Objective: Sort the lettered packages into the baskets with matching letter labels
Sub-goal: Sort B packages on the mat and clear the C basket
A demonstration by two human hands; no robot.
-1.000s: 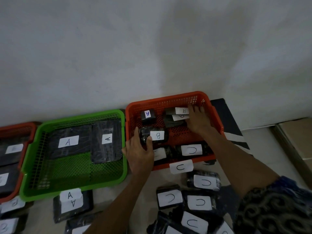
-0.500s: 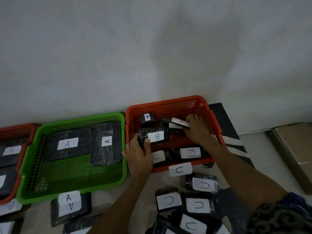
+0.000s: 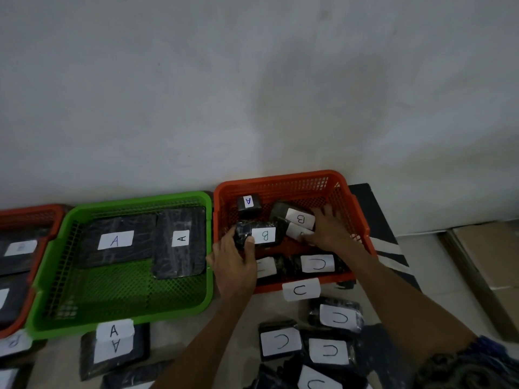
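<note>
B package point(image 3: 259, 235) is sitting in orange C basket point(image 3: 283, 181), left hand point(image 3: 233, 265) gripping its left end. Right hand point(image 3: 328, 230) is grasping two stacked B packs point(image 3: 296, 221) beside it. Green A basket point(image 3: 123, 199) is lying just left.

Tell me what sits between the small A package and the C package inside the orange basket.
In the head view, between the small A package and the C package lies a B package, held by the left hand, over the orange basket.

Dim, flat indoor light, soft shadow on the wall point(image 3: 309, 94), edges bowed, slightly blurred throughout
</note>
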